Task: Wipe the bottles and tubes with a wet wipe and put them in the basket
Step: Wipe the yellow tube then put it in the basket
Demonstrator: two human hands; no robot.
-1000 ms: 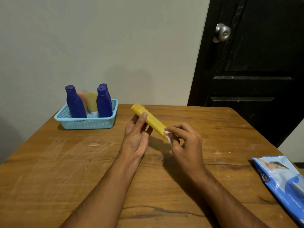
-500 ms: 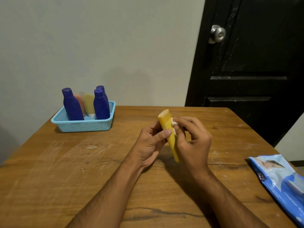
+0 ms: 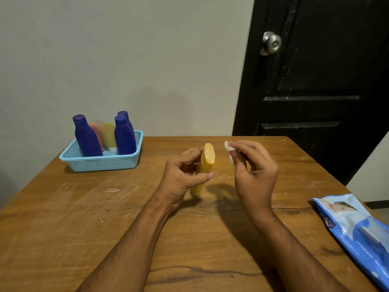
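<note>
My left hand (image 3: 183, 178) grips a yellow tube (image 3: 205, 165) upright above the table's middle, its flat end facing me. To its right, my right hand (image 3: 254, 171) pinches a small crumpled white wet wipe (image 3: 229, 149), a short gap away from the tube. At the far left of the table stands a light blue basket (image 3: 101, 162). It holds three dark blue bottles (image 3: 87, 138), an orange tube (image 3: 96, 131) and a yellow tube (image 3: 108, 133), partly hidden behind the bottles.
A blue pack of wet wipes (image 3: 357, 230) lies at the table's right edge. The wooden table (image 3: 63, 228) meets a grey wall at the back. A black door with a metal knob (image 3: 271, 43) stands behind on the right.
The tube swung from slanted across the table to upright in my left hand. My right hand with the wipe came off the tube and now sits apart to its right.
</note>
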